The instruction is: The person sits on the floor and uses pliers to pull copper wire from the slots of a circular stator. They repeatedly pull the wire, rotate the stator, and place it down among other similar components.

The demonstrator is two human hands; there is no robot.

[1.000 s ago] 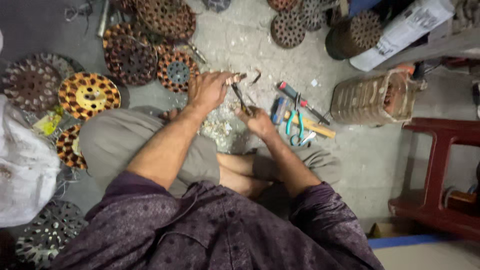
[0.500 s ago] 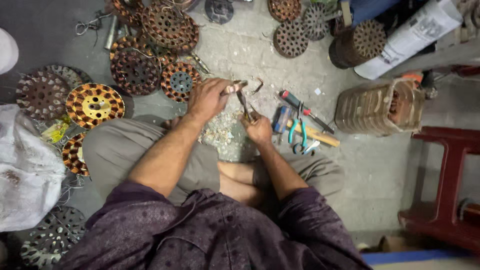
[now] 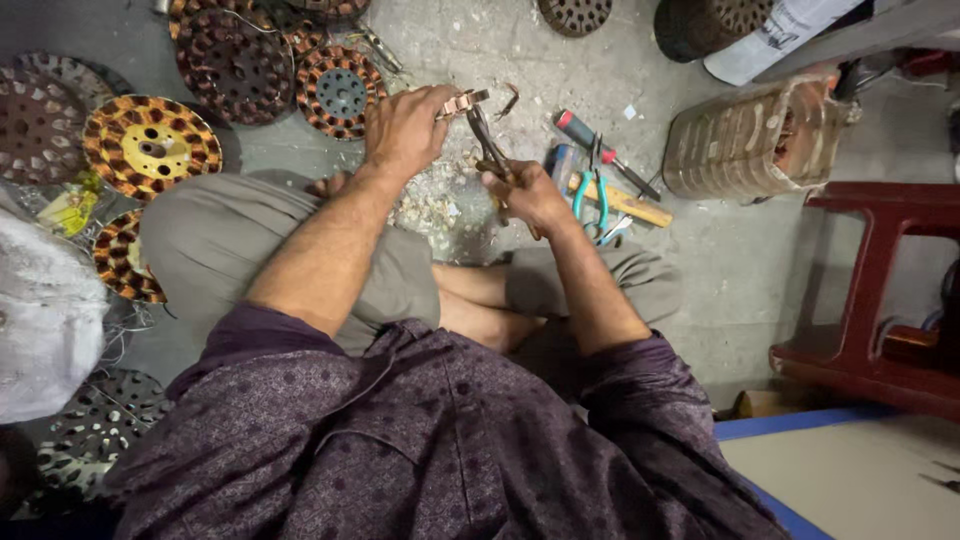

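I sit cross-legged on a concrete floor. My left hand (image 3: 405, 130) is closed around a small bundle of copper wire strips (image 3: 462, 101). Beside it, my right hand (image 3: 530, 195) grips the handles of dark pliers (image 3: 482, 130), whose jaws reach up to the copper piece. A heap of pale wire scraps (image 3: 430, 205) lies on the floor just under both hands. To the right of my right hand lie a red-handled screwdriver (image 3: 600, 150), teal-handled pliers (image 3: 590, 195) and a wooden-handled tool (image 3: 625, 203).
Several round motor stators with copper windings (image 3: 150, 145) (image 3: 340, 90) lie at the left and top. A white sack (image 3: 45, 320) is at far left. A large wound coil (image 3: 755, 140) and a red stool (image 3: 880, 290) stand at right.
The view has shifted and tightened on my hands. My left hand still holds the copper piece; the pliers in my right hand have turned more upright against it.
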